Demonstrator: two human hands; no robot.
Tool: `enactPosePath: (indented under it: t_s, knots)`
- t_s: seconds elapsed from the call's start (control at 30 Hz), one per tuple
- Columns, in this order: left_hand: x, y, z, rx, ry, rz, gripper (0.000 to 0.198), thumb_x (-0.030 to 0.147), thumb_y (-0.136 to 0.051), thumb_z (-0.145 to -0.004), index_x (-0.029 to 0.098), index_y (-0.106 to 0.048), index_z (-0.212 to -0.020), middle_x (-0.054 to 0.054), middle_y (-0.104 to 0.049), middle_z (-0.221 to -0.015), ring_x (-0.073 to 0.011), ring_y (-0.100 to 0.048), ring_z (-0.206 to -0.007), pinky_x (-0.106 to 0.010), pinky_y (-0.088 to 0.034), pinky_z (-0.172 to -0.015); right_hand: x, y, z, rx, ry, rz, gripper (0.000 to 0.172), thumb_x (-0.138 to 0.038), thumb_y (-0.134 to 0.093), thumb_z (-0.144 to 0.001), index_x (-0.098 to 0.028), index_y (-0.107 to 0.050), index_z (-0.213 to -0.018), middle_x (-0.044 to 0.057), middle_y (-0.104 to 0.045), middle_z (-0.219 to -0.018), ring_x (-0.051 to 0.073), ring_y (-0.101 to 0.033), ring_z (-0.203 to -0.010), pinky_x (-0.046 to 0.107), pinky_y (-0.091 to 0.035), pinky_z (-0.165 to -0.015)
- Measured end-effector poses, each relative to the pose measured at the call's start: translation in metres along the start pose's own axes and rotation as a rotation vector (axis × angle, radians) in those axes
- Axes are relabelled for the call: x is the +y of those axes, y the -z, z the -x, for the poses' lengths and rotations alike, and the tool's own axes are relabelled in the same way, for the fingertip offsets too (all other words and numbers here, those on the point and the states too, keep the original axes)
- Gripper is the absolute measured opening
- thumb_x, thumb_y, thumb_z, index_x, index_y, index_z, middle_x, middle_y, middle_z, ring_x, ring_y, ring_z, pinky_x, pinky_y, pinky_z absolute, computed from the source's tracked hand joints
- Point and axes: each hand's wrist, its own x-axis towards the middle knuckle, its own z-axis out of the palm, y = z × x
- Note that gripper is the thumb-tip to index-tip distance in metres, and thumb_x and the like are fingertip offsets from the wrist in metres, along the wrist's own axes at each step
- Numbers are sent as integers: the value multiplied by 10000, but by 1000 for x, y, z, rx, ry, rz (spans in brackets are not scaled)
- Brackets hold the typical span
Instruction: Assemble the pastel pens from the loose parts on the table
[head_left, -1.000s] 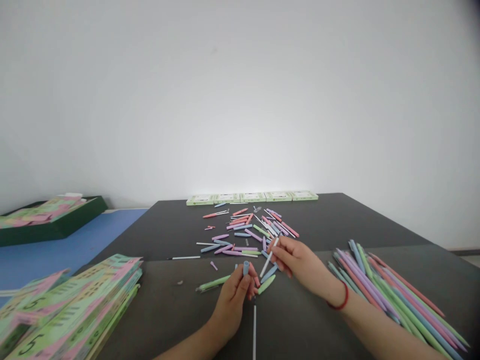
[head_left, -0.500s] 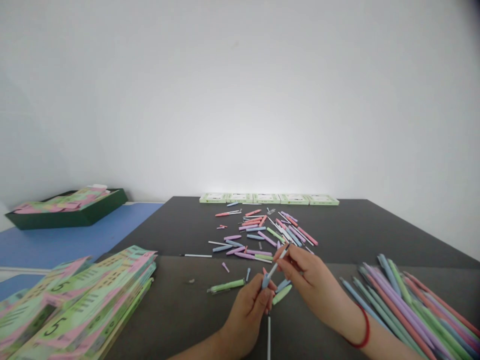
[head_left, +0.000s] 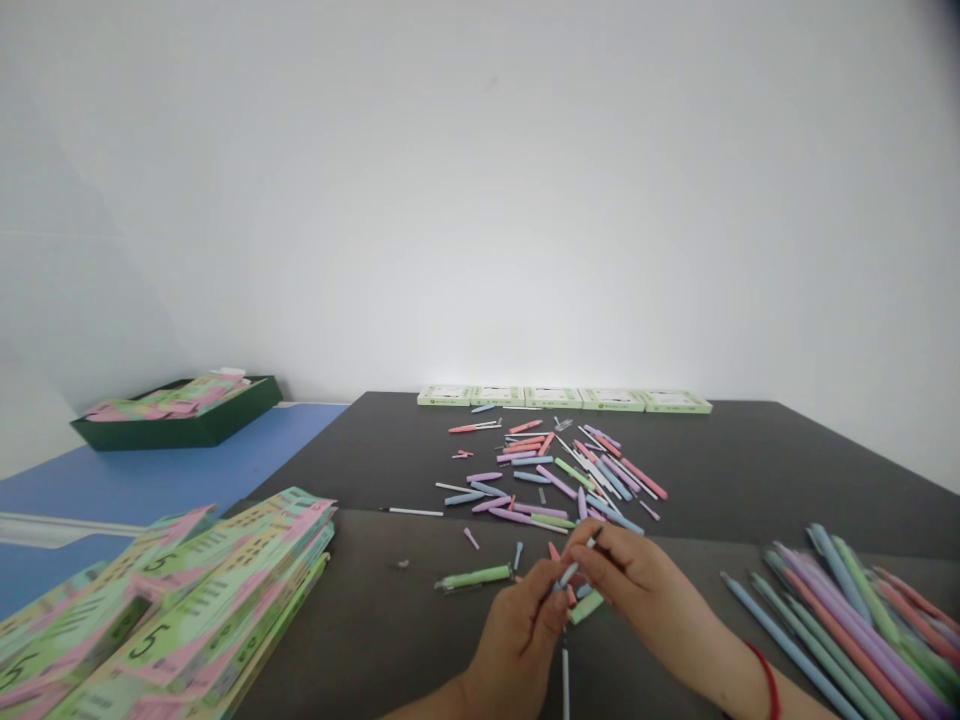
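My left hand [head_left: 517, 635] is closed around a small blue pen part, mostly hidden by its fingers. A white pen refill [head_left: 573, 572] with a dark tip slants up from that part. My right hand [head_left: 637, 580], red cord on its wrist, pinches the refill near its tip. Below the hands another white refill [head_left: 566, 680] lies on the black table. A light green pen barrel [head_left: 586, 607] lies partly behind the right hand. Left of the hands rests a green pen piece with a clear part [head_left: 474, 578], near a small blue piece [head_left: 518, 556].
Loose pastel pen parts and refills [head_left: 540, 480] spread over the black table [head_left: 337, 600]. Pens are piled at right [head_left: 840, 620]. Printed packets [head_left: 187, 610] are stacked at left. Behind them, a dark green box [head_left: 172, 428] holds more packets. Flat boxes [head_left: 555, 398] line the far edge.
My hands have drawn closer together, and less of the refill shows between them. The whole view has shifted, so everything sits farther right in the picture.
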Motion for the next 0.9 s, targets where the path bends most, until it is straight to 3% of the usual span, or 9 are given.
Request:
enactPosePath:
  t_s: [0.3, 0.5, 0.7, 0.9]
  knots:
    - [2, 1, 2, 59, -31, -97, 307, 390, -360, -970, 183, -587, -991, -31, -643, -841, -157, -572, -748, -241, -398, -696, 2, -3, 4, 3, 69, -2, 268, -328, -416, -952, -190, -574, -786, -2, -565, -735, 143, -533, -691, 246, -407, -647]
    - [6, 0, 1, 86, 25, -70, 264, 348, -382, -970, 176, -578, -932, -21, -643, -808, -154, -591, -754, -227, -416, -703, 3, -6, 3, -5, 115, -16, 231, -281, -425, -954, -185, -595, -831, 8, -585, -760, 151, -559, -721, 261, -421, -677]
    - [6, 1, 4, 87, -149, -202, 246, 316, -370, -969, 199, -579, -1025, -31, -653, -850, -158, -586, -739, -238, -412, -699, -5, -3, 5, 1, 99, -29, 255, -292, -417, -968, -189, -581, -802, -7, -573, -733, 135, -554, -691, 243, -421, -646]
    - [3, 2, 8, 72, -169, -232, 250, 309, -368, -965, 187, -585, -943, -46, -627, -837, -168, -572, -754, -252, -428, -716, -18, -2, 13, -15, 182, 110, 218, -249, -426, -966, -194, -564, -807, -4, -594, -794, 128, -550, -737, 245, -403, -687]
